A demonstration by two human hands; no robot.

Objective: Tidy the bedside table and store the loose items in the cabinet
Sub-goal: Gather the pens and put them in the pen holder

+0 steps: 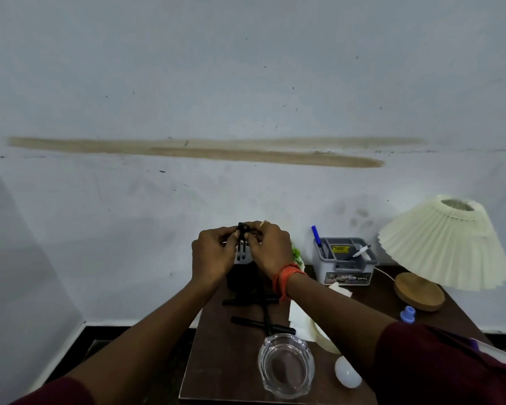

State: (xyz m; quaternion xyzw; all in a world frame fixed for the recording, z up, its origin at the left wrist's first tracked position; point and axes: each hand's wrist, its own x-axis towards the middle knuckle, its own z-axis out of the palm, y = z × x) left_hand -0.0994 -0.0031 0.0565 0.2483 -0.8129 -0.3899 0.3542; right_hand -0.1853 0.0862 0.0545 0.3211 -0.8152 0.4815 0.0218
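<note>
Both hands are raised above the back of the dark wooden bedside table. My left hand and my right hand pinch the top of a small black clip-like holder with a grey perforated part below it. A black stand with crossed bars rests on the table under my wrists; I cannot tell whether the holder is joined to it. A clear glass ashtray sits at the front, a white bulb to its right.
A grey organiser box with a blue pen and a white pen stands at the back. Right of it is a pleated cream lamp on a round wooden base. A small blue cap, white paper and something green also lie there.
</note>
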